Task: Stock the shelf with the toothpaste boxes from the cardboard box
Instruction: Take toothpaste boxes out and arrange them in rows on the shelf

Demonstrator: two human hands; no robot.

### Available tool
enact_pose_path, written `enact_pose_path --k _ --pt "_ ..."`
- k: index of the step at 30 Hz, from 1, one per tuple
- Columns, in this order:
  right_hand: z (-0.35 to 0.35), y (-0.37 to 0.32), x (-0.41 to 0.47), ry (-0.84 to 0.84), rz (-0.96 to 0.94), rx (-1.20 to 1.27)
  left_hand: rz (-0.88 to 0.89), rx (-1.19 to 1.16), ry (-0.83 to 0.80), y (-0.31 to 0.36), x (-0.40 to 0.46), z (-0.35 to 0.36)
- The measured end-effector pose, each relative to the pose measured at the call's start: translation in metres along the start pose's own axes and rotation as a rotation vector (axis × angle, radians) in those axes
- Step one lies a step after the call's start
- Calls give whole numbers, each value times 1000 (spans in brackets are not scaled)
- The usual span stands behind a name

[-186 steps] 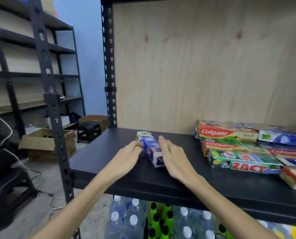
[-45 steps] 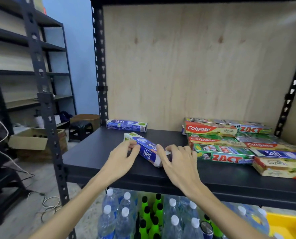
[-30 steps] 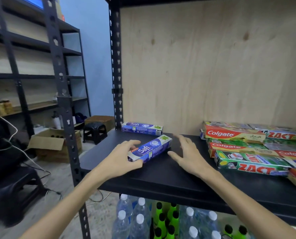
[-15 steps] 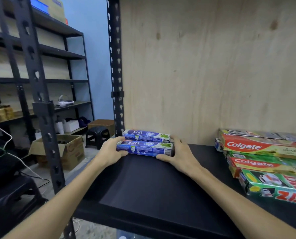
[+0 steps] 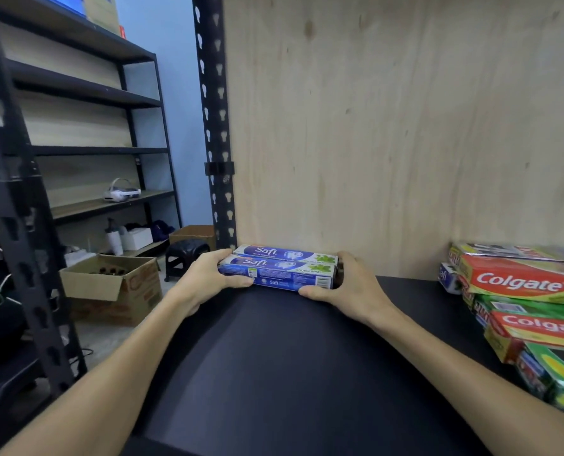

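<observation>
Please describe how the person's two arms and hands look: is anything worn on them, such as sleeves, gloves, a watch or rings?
Both forearms are bare as far as the picture shows; no sleeve is in view. The left hand and the right hand wear no gloves. No watch or bracelet shows on either wrist, and no ring shows on the visible fingers. No markings or cables are on them.

Two blue Safi toothpaste boxes [image 5: 279, 270] side by side on shelf [image 5: 290, 357].
</observation>
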State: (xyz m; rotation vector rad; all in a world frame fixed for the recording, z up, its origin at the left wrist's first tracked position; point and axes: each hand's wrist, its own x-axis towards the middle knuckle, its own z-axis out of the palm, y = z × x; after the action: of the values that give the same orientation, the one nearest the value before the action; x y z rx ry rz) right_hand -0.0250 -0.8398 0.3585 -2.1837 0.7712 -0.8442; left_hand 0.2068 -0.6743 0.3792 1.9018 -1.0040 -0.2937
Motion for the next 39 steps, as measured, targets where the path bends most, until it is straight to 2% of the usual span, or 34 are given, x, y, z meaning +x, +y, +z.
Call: enact_pose_path --k 7,14,23,39 --pt "-6 3 1 5 -14 9 64 95 50 -1 -2 6" --pt "-4 0 -2 -25 -70 -181 93 71 76 -1 -9 8" --pt "-2 -4 -6 0 -23 -219 63 -16 -25 0 -12 6" --pt "1 -10 -8 47 8 -320 95 106 79 1 -15 12"
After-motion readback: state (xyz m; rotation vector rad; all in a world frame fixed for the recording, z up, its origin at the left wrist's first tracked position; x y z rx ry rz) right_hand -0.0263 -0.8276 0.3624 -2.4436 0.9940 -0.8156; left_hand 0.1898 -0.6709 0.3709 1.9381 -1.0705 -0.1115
